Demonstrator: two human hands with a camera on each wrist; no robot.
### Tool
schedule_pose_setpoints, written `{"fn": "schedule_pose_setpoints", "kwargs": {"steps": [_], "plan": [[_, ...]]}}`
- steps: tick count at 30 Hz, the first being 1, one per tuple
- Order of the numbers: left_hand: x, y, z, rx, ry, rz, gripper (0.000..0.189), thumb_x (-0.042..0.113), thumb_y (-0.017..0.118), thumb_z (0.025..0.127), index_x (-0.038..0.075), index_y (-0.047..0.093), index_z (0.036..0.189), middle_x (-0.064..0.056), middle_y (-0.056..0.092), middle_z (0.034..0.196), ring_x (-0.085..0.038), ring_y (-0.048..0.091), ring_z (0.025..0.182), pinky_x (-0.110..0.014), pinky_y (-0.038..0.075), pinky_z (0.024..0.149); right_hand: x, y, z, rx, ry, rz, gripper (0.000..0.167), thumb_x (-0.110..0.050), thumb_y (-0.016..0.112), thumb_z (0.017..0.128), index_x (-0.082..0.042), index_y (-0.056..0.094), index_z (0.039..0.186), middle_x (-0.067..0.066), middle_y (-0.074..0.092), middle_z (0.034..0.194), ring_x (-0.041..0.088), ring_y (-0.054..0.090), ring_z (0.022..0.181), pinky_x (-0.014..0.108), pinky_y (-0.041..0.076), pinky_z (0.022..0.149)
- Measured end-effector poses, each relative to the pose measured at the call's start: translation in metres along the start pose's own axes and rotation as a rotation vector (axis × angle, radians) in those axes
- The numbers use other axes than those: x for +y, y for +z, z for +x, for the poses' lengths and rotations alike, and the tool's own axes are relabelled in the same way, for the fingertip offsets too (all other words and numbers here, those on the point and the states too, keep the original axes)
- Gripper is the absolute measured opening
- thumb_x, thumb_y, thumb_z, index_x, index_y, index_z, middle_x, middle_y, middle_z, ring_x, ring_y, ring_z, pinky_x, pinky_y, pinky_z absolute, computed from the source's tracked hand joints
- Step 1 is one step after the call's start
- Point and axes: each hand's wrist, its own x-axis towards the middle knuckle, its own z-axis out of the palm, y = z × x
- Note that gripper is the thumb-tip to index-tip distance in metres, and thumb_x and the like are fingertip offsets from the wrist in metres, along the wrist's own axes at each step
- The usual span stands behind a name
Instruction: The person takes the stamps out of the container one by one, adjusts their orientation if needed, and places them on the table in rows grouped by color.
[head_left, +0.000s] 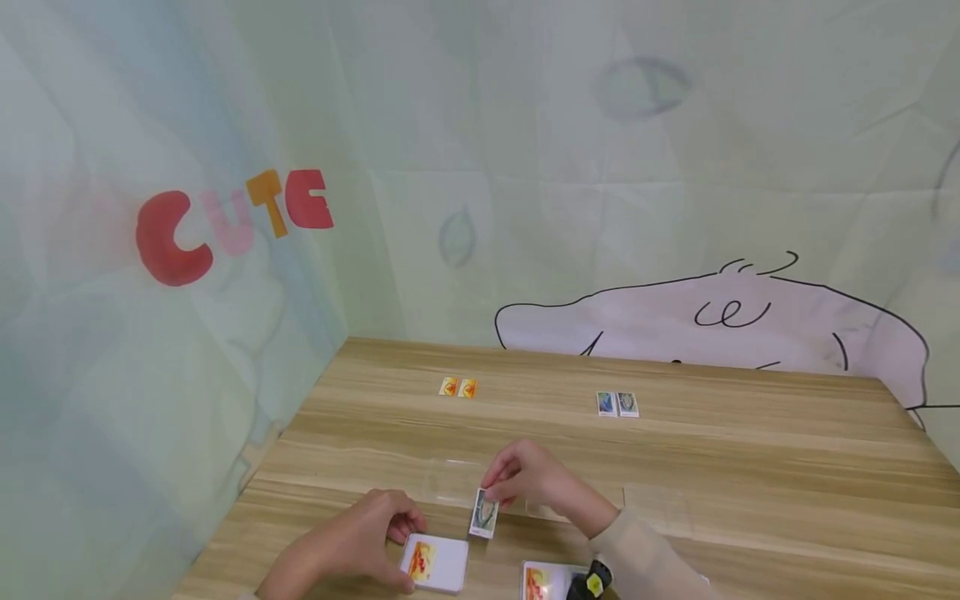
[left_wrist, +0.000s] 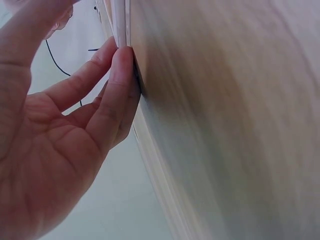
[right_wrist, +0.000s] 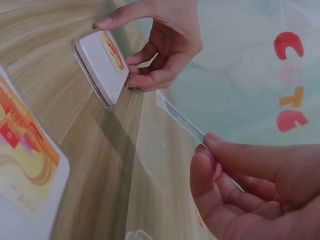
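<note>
My right hand point(head_left: 528, 475) pinches a small picture card point(head_left: 484, 514) between thumb and fingers. The card has a dark green-blue picture with a white border. In the right wrist view the card point(right_wrist: 182, 120) is tilted and seen nearly edge-on, above the table. My left hand point(head_left: 367, 537) holds a flat, round-cornered white case point(head_left: 448, 565) by its edges, thumb at the near side and fingers at the far side. An orange picture covers the case's left part. In the left wrist view, fingertips point(left_wrist: 121, 62) press against the pale edge of the case, low at the tabletop.
A second white case point(head_left: 555, 575) with an orange picture lies near the front, partly hidden by the right wrist's camera. Two orange cards point(head_left: 468, 388) lie at the back left, two blue-green cards point(head_left: 627, 405) further right. Clear film point(head_left: 453, 479) lies on the wooden table point(head_left: 750, 450).
</note>
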Motion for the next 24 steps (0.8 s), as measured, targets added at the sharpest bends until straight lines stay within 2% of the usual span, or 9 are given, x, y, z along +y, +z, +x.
{"fn": "schedule_pose_setpoints", "kwargs": {"steps": [8,15,24], "plan": [[0.000,0.000,0.000,-0.003,-0.003,0.015,0.050,0.023,0.095,0.063,0.007,0.067,0.102,0.005,0.062,0.096,-0.006,0.058,0.082,-0.025,0.054,0.074,0.000,-0.009,-0.005,0.009,-0.015,0.005,0.003,0.010,0.071,0.084,0.007,0.069,0.084,0.010,0.070,0.075,0.014,0.062,0.060,0.039,0.059,0.063],[0.000,0.000,0.000,-0.006,-0.002,0.024,0.050,0.024,0.095,0.063,0.008,0.066,0.101,0.005,0.061,0.095,-0.006,0.058,0.082,-0.025,0.054,0.074,0.003,-0.016,-0.007,0.002,-0.014,0.006,0.004,0.009,0.072,0.084,0.008,0.069,0.086,0.009,0.069,0.076,0.015,0.063,0.062,0.035,0.058,0.063],[0.002,-0.002,0.000,-0.012,0.009,0.022,0.049,0.023,0.095,0.064,0.007,0.066,0.101,0.005,0.062,0.094,-0.007,0.059,0.082,-0.025,0.054,0.074,0.004,-0.024,-0.011,0.018,-0.017,-0.014,0.005,0.006,0.073,0.085,0.007,0.069,0.089,0.007,0.069,0.077,0.016,0.063,0.063,0.042,0.059,0.066]]}}
